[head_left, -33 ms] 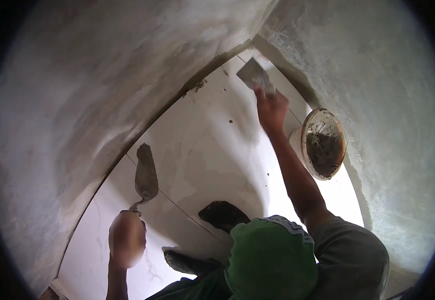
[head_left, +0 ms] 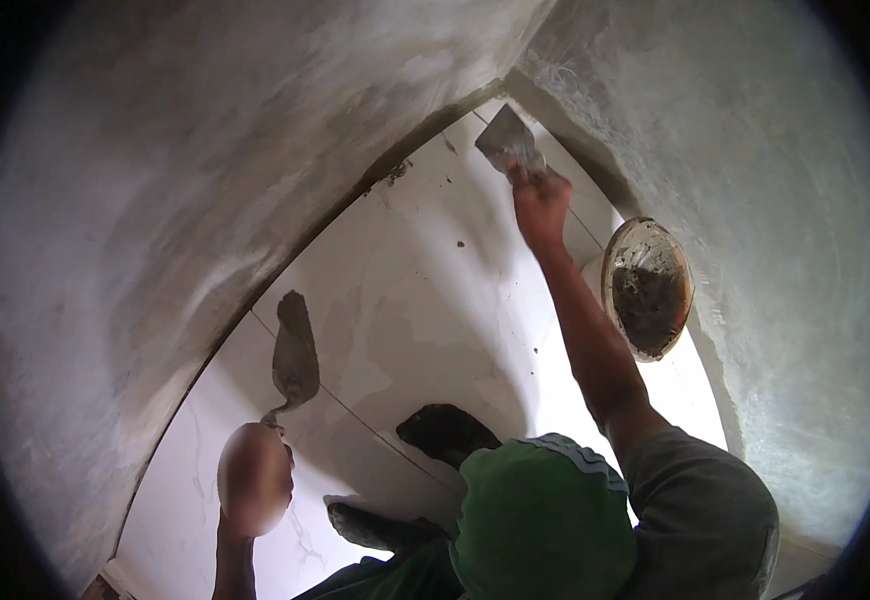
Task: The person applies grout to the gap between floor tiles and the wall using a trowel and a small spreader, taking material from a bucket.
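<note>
My left hand [head_left: 255,480], partly blurred, is closed at the handle end of a pointed trowel [head_left: 296,350]. Grey mortar coats the trowel's blade, which points away over the white tiled floor [head_left: 405,290]. Stretched far ahead, my right hand [head_left: 542,208] grips a scraper with a flat, squarish blade [head_left: 505,137]. That blade is over the floor close to the far corner, and whether it touches the tile I cannot tell. To the right of my right forearm stands a bucket [head_left: 643,238] with grey mortar [head_left: 650,305] inside.
Plastered walls rise on the left [head_left: 155,200] and right [head_left: 755,200], meeting at the far corner. Dark mortar [head_left: 385,172] lines the floor's left edge, with small crumbs nearby. Two dark shoes [head_left: 445,432] are on the tiles beside a green cap [head_left: 545,510] at the lower edge.
My right hand and the scraper have shifted slightly farther toward the corner. The trowel in my left hand has dropped a touch nearer and to the right.
</note>
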Motion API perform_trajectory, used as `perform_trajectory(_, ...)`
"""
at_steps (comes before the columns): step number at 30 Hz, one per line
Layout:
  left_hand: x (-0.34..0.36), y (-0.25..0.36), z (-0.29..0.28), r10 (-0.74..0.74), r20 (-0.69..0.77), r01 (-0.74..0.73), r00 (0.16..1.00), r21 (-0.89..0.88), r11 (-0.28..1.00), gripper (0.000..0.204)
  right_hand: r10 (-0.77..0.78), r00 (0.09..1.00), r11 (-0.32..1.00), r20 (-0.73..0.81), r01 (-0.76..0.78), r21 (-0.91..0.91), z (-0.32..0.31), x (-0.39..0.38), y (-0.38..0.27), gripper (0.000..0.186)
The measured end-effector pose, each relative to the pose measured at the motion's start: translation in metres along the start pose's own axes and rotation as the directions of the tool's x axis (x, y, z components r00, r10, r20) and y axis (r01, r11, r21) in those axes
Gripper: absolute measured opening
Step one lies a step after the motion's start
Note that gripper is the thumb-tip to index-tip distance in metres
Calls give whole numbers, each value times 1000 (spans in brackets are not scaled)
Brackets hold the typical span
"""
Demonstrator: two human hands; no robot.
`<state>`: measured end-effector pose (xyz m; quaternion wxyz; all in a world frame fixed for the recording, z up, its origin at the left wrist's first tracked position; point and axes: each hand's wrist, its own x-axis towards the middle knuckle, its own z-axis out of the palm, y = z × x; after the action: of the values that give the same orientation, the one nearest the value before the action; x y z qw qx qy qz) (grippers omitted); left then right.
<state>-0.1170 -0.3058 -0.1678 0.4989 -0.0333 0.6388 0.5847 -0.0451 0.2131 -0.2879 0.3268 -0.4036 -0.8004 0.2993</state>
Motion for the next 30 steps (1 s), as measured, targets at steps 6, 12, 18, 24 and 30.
perform_trajectory(6, 16, -12, -5, -48, 22, 46, 999, 83, 995, 41, -181, 930, 958, -321, 241, 156, 70, 128, 141, 36)
perform_trajectory(12, 21, -26, -20, -120, -67, 126, 990, 97, 987, 42, -260, 910, 963, -322, 267, -23, 98, 199, 173, 33)
perform_trajectory(18, 27, -30, -21, -136, -69, 143, 988, 104, 984, 39, -328, 891, 934, -314, 256, -250, 116, 203, 166, 34)
perform_trajectory(24, 35, -31, -23, -133, -40, 137, 990, 110, 984, 40, -373, 874, 897, -311, 254, -363, 123, 212, 179, 33)
perform_trajectory(30, 36, -31, -25, -165, -58, 170, 985, 105, 980, 40, -282, 894, 944, -349, 194, -268, 133, 201, 167, 37)
